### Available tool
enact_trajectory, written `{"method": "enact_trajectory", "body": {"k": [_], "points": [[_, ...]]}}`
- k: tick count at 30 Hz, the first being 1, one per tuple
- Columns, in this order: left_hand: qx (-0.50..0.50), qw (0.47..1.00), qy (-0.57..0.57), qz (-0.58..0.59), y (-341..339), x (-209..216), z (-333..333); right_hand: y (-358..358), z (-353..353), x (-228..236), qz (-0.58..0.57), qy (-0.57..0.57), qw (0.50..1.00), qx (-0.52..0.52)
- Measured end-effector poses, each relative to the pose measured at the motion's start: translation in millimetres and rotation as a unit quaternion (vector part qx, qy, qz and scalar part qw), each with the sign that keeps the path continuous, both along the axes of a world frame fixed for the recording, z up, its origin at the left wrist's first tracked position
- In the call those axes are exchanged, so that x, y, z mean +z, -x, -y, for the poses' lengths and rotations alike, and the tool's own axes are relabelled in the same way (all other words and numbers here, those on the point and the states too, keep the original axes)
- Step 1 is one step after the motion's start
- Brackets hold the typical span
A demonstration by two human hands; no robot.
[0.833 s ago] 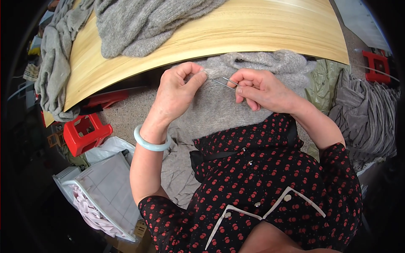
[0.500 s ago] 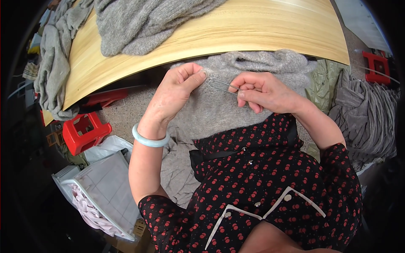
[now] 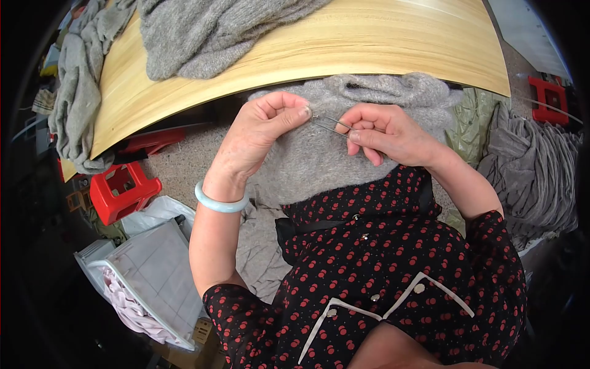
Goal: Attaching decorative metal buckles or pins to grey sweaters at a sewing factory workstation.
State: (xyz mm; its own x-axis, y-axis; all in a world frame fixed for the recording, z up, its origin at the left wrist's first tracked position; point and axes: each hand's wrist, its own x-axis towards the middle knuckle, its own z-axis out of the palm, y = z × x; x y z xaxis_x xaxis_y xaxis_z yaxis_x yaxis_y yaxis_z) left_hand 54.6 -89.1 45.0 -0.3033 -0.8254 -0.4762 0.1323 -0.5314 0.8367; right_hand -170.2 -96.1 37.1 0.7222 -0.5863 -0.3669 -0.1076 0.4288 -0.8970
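Grey fuzzy knitwear [image 3: 307,166] lies over my lap, up against the table edge. Above it, my left hand [image 3: 267,123] is closed in a pinch of thumb and forefinger. What sits between those fingertips is too small to make out. My right hand [image 3: 384,134] is closed on thin metal needle-like rods [image 3: 332,127], two of which show side by side. They point left, their ends close to my left fingertips. A pale blue bangle [image 3: 221,205] circles my left wrist.
More grey knitwear [image 3: 203,37] lies on the wooden table [image 3: 369,43], with another piece [image 3: 80,98] over its left edge. A red stool [image 3: 123,190] and a grey-white bin [image 3: 147,270] holding pale cloth stand left. Dark grey fabric [image 3: 531,172] is heaped right, near another red stool [image 3: 549,100].
My left hand has moved slightly right, toward the rods. My right hand has barely shifted, and the rods' left ends now lie apart near my left fingertips.
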Motion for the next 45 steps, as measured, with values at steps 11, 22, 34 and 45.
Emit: {"method": "enact_trajectory", "body": {"k": [11,22,34,45], "points": [[0.008,0.993,0.065,0.094,6,6,-3,0,-6,5,-0.021,0.053,0.998,0.009],[-0.004,0.999,-0.035,-0.018,3,-7,-3,-6,-17,-10,-0.026,0.161,0.984,-0.065],[0.042,0.998,0.026,0.047,3,-4,-3,-6,-10,-7,-0.038,0.048,0.998,-0.032],[0.071,0.975,0.12,0.174,7,-9,-5,-6,-5,1,0.008,-0.078,0.997,0.012]]}}
